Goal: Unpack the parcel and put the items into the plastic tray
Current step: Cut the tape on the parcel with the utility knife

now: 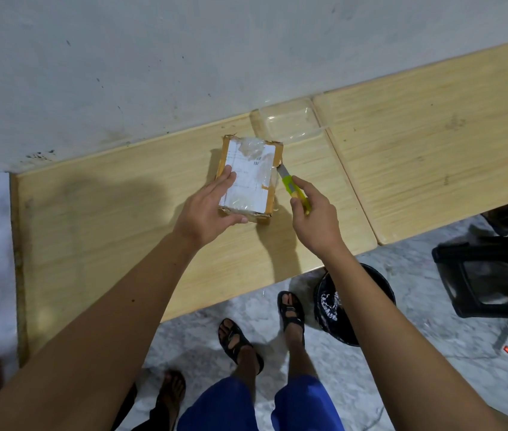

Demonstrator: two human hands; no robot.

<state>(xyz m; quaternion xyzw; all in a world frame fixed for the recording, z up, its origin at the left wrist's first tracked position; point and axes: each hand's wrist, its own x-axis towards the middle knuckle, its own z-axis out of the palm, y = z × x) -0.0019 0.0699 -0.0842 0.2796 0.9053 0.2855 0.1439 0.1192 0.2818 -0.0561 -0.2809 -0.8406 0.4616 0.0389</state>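
- The parcel [251,172], a brown carton with a taped white label, is laid on the table [122,213] near the plastic tray [288,122].
- It is gripped by the left hand [212,209].
- A green cutter [293,188] is pinched by the right hand [314,219].

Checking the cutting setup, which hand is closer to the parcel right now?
Left. The left hand holds the parcel, fingers on its top, thumb at its near edge. The right hand is beside its right side, gripping the green knife.
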